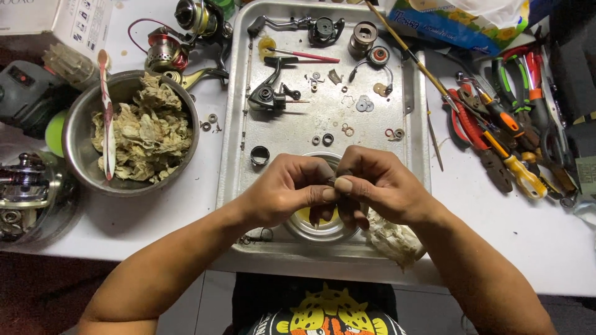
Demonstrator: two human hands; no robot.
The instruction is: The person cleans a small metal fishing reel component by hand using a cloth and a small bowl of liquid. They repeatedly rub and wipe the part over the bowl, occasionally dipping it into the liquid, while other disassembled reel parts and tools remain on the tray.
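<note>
My left hand (288,189) and my right hand (379,186) meet over the near end of a metal tray (236,155). Their fingertips pinch one small dark part (331,181) between them; most of it is hidden. Under the hands sits a small round metal tin (313,226) with yellow liquid. A wad of dirty white rag (388,239) lies beneath my right wrist. Farther up the tray lie a dark reel body (268,93), a crank handle (292,23), a spool (362,36), a black ring (259,155) and several washers.
A steel bowl (77,133) full of rags (143,130) stands to the left, with a thin tool laid across it. Whole fishing reels (180,37) lie behind it. Pliers and screwdrivers (509,118) are piled on the right. The table edge runs just below the tray.
</note>
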